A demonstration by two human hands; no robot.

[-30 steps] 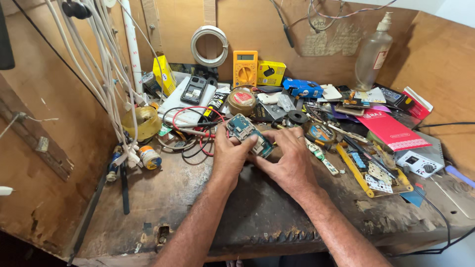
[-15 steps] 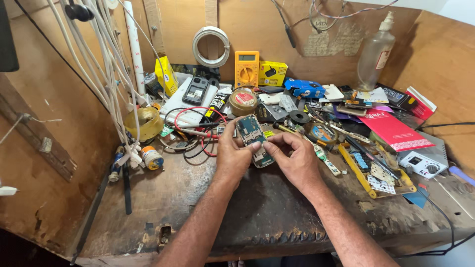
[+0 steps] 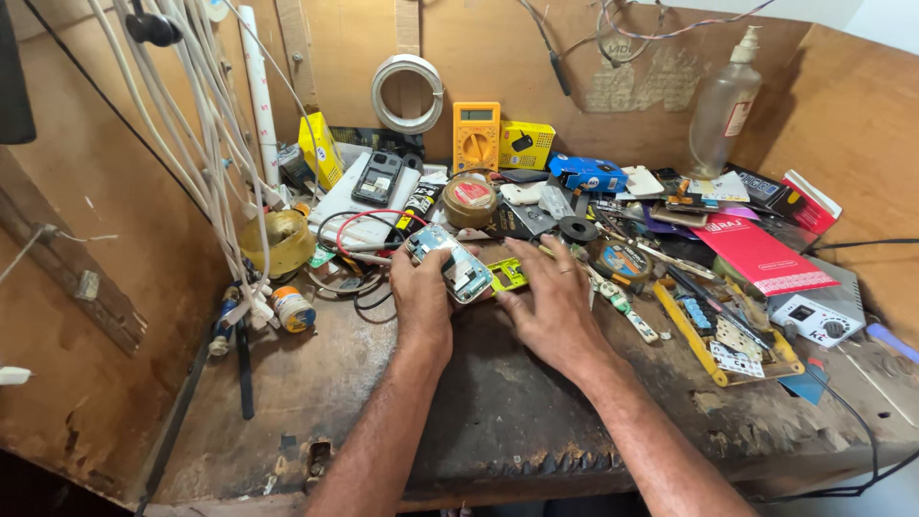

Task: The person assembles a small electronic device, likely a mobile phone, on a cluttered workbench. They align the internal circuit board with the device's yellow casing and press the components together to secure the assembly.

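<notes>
We see a bright, even picture with warm colour from the wooden walls. The light seems to come from above and from the right, where a pale corner (image 3: 885, 19) at the top edge is almost washed out. Shadows are soft: a dull one lies under the left hand (image 3: 421, 292) and the right hand (image 3: 550, 306) on the bench (image 3: 498, 412), and the lower left corner falls into darkness. The clear bottle (image 3: 723, 105) carries a small shine, with no strong glare elsewhere. Focus is sharp in the middle. At the edges we notice wide-lens bending: the white cables (image 3: 206, 124) and the bench front curve. We find no motion blur.
</notes>
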